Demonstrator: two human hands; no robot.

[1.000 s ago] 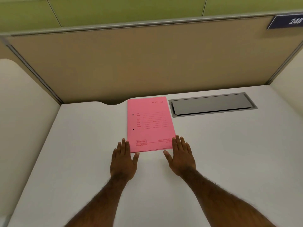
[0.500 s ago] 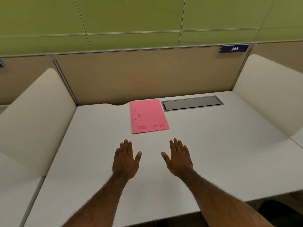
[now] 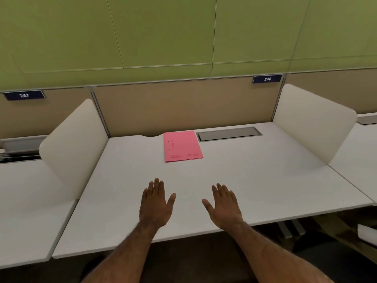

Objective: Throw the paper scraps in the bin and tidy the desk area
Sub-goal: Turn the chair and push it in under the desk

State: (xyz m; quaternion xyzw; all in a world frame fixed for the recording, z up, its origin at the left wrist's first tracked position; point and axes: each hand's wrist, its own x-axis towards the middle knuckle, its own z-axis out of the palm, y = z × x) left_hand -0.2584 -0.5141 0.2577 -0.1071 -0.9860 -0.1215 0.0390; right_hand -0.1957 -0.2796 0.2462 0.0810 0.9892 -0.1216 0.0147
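A pink folder [image 3: 182, 145] lies flat at the back middle of the white desk [image 3: 255, 176], its far edge by the beige partition. My left hand [image 3: 156, 203] hovers palm down over the desk's front half, fingers apart, holding nothing. My right hand [image 3: 223, 206] is beside it, also flat and empty. Both hands are well short of the folder. No paper scraps and no bin are in view.
A grey cable hatch [image 3: 228, 133] is set into the desk to the right of the folder. White side dividers [image 3: 75, 144] [image 3: 312, 123] bound the desk left and right. Neighbouring desks lie beyond them. Dark floor and a desk leg [image 3: 289, 227] show under the front edge.
My hands left the folder's near edge and drew back toward the desk's front. The view pulled back and rose, so the whole desk and both dividers now show.
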